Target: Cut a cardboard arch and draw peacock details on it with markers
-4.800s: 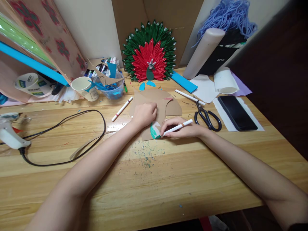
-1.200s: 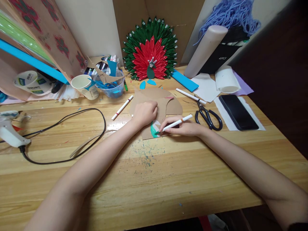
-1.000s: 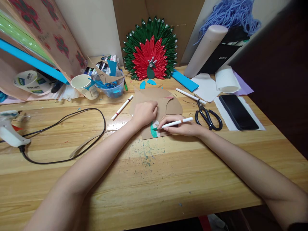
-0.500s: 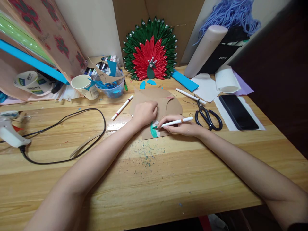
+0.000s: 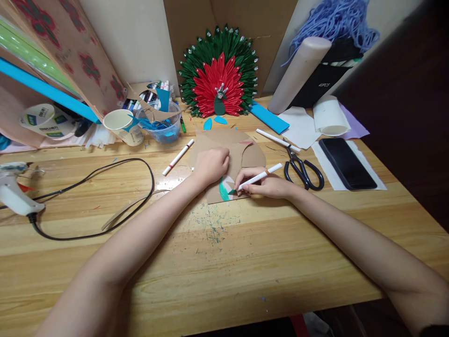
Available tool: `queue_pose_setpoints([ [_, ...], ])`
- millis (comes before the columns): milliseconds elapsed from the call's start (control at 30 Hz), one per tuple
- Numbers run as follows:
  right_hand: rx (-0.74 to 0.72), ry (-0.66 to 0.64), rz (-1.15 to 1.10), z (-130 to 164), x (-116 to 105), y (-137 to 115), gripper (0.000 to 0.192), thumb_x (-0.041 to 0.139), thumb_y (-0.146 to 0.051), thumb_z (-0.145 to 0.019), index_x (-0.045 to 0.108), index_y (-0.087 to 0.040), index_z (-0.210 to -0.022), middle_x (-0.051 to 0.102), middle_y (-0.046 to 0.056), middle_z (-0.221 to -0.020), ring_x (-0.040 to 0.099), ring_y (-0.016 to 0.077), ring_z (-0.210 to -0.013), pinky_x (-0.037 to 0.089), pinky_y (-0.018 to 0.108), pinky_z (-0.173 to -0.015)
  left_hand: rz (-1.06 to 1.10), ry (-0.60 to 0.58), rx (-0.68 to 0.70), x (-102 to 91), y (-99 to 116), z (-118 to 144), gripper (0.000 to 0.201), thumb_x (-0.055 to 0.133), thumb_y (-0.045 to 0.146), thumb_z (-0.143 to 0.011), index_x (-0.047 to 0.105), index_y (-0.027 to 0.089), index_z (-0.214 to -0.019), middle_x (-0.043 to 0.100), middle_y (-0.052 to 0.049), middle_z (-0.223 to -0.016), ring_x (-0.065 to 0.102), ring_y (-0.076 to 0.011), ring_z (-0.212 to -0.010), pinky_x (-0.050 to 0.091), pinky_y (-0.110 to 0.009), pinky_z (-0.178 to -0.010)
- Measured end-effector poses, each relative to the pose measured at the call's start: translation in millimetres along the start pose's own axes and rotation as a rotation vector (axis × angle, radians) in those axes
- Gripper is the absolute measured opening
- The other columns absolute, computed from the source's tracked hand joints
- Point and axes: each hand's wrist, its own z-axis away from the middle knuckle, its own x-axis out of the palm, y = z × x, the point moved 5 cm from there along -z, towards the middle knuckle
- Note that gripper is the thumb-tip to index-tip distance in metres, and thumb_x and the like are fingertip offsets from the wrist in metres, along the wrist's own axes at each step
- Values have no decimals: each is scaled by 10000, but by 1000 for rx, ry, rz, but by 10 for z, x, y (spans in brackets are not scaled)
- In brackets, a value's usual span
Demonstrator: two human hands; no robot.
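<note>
My right hand [image 5: 264,183] is closed around a white marker [image 5: 259,177] with an orange-brown band. Its green tip meets a small white leaf-shaped piece [image 5: 228,180], whose left side is coloured green. The piece lies on brown cardboard [image 5: 214,195]. My left hand [image 5: 212,164] rests on the cardboard just above and left of the piece, fingers curled into a fist. The underside of those fingers is hidden, so I cannot tell whether they hold anything.
Scissors [image 5: 298,166] and a phone [image 5: 347,164] lie to the right. Another marker [image 5: 178,157] is at the left, near a glue gun [image 5: 16,192] and its cord. A paper cup [image 5: 123,126], a plastic tub [image 5: 164,131] and a red-green peacock craft [image 5: 219,75] stand behind.
The marker tip has shifted slightly right and down across the white piece, and the marker's back end has tilted up a little. My left hand stays in place.
</note>
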Motion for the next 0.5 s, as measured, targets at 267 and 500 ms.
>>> queue_pose_setpoints([
  [267, 3, -33, -29, 3, 10, 7, 81, 577, -200, -804, 615, -144, -849, 685, 46, -805, 655, 127, -747, 527, 239, -663, 9, -3, 13, -4, 2, 2, 285, 326, 204, -857, 610, 187, -847, 679, -99, -916, 609, -236, -838, 368, -315, -633],
  [500, -5, -67, -31, 5, 23, 1, 81, 587, -207, -805, 620, -142, -838, 682, 40, -783, 655, 129, -726, 523, 245, -655, -22, -9, 13, 2, 2, 0, 286, 323, 212, -866, 607, 188, -845, 683, -91, -923, 616, -230, -838, 358, -311, -612],
])
